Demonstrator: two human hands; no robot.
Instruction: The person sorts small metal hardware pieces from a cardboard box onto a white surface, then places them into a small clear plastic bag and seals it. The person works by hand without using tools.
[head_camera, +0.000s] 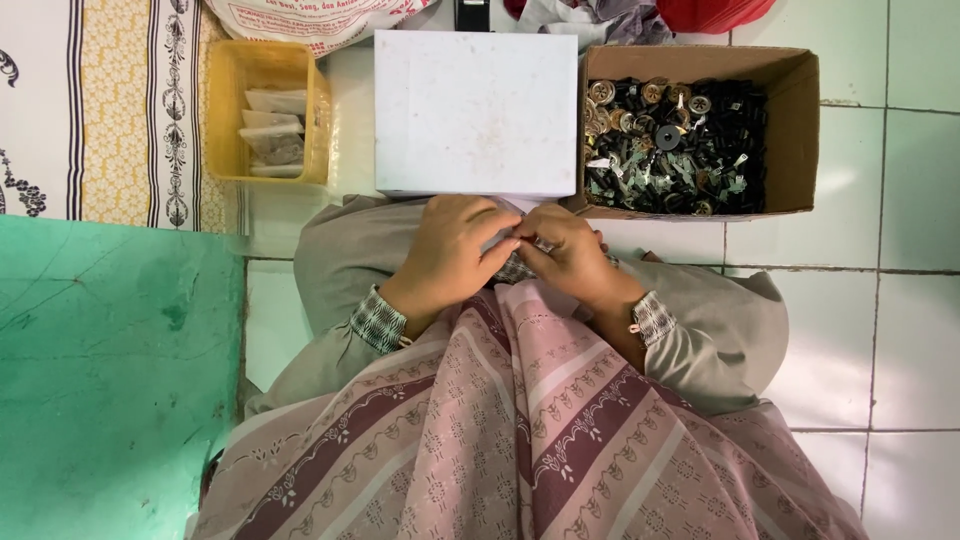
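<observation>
Both my hands are bunched together over my lap, fingers curled in tight. My left hand (450, 255) and right hand (572, 255) meet at the fingertips, pinching a small metal part (541, 244) between them; most of it is hidden by my fingers, so I can't tell exactly what it is, just a bit of silvery shine poking out right where the two hands touch. Checked cuffs (378, 320) sit at both wrists, and under the hands is my striped pink cloth (520, 430). Just past my knuckles there's a white box (476, 110), closed lid facing up. Beyond my right hand and a little outward sits a cardboard box (795, 130) full of black and metal parts (670, 145). Off past my left hand there's a yellow tub (222, 110) with small bags (275, 135) in it, and further out on that side a green mat (110, 370).
</observation>
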